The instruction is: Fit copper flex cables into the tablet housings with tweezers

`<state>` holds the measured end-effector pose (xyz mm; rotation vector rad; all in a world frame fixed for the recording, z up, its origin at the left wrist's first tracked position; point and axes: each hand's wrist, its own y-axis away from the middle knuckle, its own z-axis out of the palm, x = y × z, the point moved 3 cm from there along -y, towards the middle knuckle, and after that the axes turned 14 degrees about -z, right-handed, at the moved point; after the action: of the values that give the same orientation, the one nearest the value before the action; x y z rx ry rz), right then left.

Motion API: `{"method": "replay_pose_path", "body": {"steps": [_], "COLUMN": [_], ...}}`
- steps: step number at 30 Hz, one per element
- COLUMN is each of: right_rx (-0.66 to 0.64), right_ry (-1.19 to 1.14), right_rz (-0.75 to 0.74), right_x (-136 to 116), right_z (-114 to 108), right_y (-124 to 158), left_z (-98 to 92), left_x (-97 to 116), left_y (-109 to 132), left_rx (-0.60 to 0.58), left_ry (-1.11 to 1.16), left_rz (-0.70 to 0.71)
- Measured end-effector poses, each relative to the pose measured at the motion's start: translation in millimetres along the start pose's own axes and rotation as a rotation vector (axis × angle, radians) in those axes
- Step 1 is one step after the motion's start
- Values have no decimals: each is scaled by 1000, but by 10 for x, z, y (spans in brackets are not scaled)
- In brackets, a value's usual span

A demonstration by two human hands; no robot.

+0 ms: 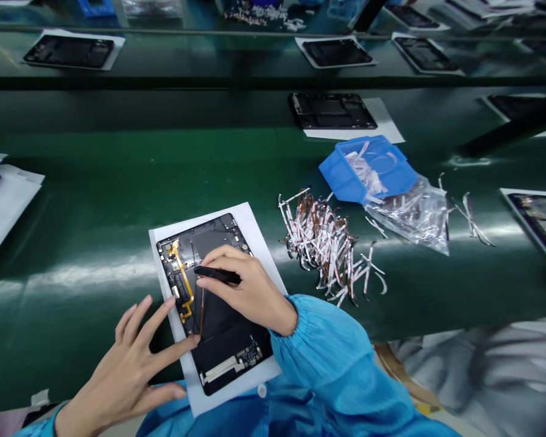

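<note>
A black tablet housing lies on a white sheet close to my body, its inside facing up. My right hand grips a black pen-like tool over the middle of the housing. Below the tool's tip runs a thin brown-and-white flex cable strip. My left hand has its fingers spread, with one fingertip at the lower end of that strip. An orange flex cable runs along the housing's left side, and a small circuit board sits near its bottom edge.
Right of the housing is a pile of flex strips. A tipped blue bin with more strips rests by a clear plastic bag. Another housing lies behind. White sheets are stacked left; a raised shelf crosses the back.
</note>
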<state>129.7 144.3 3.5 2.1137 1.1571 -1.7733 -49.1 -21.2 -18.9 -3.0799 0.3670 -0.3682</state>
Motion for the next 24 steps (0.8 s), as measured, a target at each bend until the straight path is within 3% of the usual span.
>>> {"method": "replay_pose_path", "body": {"steps": [11, 24], "right_rx": [-61, -17], "right_ry": [32, 141], "right_rz": [36, 45], "right_x": [99, 226], "right_z": [12, 90], "right_y": [-17, 8], "left_z": [22, 42], "left_x": [3, 50], "left_y": [-14, -78], "left_rx": [-65, -63], "left_ry": [-41, -170], "left_rz": [24, 96]}}
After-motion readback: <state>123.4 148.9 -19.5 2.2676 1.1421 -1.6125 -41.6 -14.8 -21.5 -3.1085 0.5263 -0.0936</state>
